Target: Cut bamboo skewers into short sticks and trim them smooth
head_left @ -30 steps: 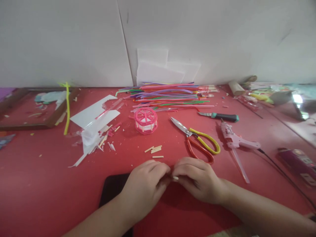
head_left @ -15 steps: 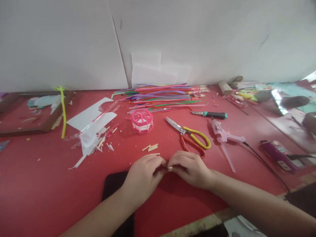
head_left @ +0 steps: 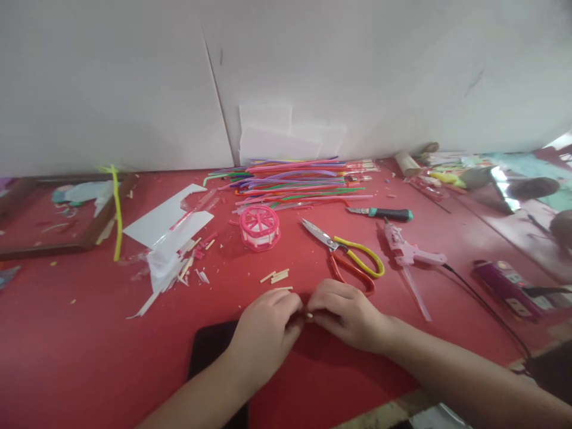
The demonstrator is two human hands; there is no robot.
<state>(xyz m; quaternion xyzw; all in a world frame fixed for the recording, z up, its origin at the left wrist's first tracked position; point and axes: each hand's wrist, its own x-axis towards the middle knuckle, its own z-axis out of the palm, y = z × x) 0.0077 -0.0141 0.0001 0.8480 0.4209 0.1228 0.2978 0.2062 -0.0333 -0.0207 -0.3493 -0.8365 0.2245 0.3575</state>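
My left hand (head_left: 268,325) and my right hand (head_left: 348,313) meet fingertip to fingertip low over the red table. Between their pinched fingers shows the pale end of a small wooden stick (head_left: 309,315); the rest of it is hidden. Just beyond my left fingers lie several short wooden sticks (head_left: 280,276). Past them stands a small pink octagonal frame (head_left: 259,227) with a spoked top, short pale posts and a white inside. Scissors (head_left: 333,243) with one yellow and one red handle lie open beyond my right hand.
Colourful pipe cleaners (head_left: 295,182) are heaped at the back. A utility knife (head_left: 379,213), a pink glue gun (head_left: 409,247) and a purple power strip (head_left: 509,289) lie right. Left are white paper scraps (head_left: 165,220) and a brown tray (head_left: 80,249). A black flat object (head_left: 205,345) lies under my left arm.
The whole scene sits slightly lower in the view. Both hands stay together around the small wooden stick, with only a slight shift of the fingers.
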